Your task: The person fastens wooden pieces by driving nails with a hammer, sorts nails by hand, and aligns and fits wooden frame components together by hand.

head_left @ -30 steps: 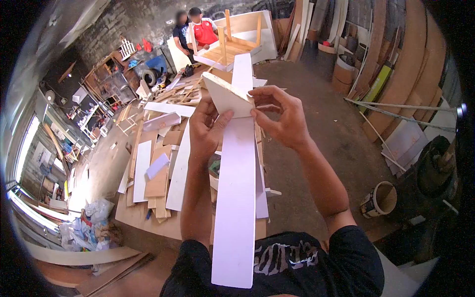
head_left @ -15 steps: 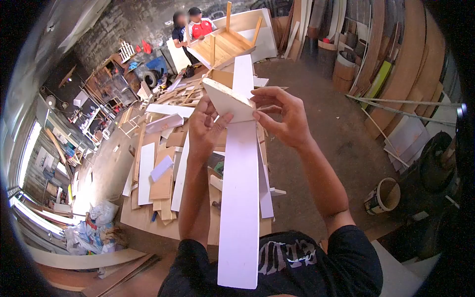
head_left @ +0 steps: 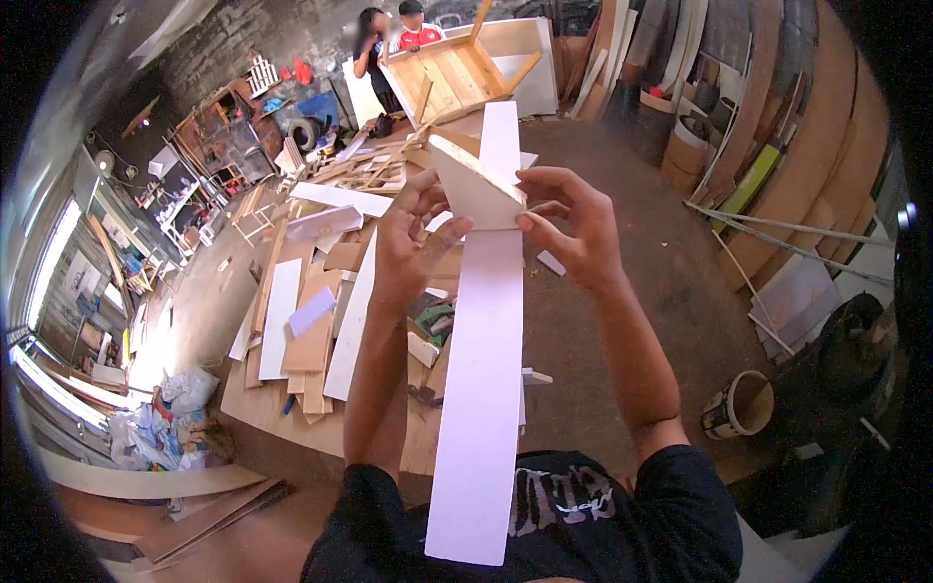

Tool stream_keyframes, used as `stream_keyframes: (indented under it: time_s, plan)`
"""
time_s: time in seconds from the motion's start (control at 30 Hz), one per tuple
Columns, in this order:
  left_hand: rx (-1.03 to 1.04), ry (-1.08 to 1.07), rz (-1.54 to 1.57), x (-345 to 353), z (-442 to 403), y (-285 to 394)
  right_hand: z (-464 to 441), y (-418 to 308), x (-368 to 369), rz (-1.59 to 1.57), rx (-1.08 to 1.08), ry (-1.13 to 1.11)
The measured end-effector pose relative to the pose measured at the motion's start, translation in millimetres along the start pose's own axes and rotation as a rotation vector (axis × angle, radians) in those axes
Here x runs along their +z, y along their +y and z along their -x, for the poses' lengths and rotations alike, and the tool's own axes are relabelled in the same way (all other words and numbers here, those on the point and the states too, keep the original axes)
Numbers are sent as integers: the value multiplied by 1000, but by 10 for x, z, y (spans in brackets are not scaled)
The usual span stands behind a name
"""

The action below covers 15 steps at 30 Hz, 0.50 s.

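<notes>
A long white board (head_left: 476,389) runs from near my chest away from me, and a small white angled piece (head_left: 474,189) stands across it. My left hand (head_left: 413,238) pinches the left lower edge of the angled piece between thumb and fingers. At its right corner, my right hand (head_left: 573,228) grips with thumb and fingertips. The far end of the long board shows beyond the angled piece. How the two pieces are joined is hidden.
Below lies a worktable (head_left: 321,432) with many wood offcuts (head_left: 316,316). Two people (head_left: 420,34) handle a wooden table frame (head_left: 452,83) at the back. A bucket (head_left: 741,403) stands on the right, plastic bags (head_left: 165,423) at the left, and boards (head_left: 826,175) lean along the right wall.
Both hands and the white pieces have shifted slightly right in view, with the same grip. At the back, the wooden frame has tipped further, its slatted side now facing me.
</notes>
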<state>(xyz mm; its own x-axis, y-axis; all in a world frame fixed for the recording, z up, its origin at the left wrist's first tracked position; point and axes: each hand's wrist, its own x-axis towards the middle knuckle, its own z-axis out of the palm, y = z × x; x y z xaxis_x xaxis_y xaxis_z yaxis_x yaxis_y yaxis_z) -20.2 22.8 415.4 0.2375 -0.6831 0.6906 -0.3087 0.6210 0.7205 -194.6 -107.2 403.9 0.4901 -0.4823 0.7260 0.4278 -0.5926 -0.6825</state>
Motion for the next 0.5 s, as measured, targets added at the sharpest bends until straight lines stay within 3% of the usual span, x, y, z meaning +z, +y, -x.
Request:
stream_keyframes:
  time_s: [0.5]
  plan:
    - [-66,158,-54,10,55,-44,183,161,-83,-48,64,92]
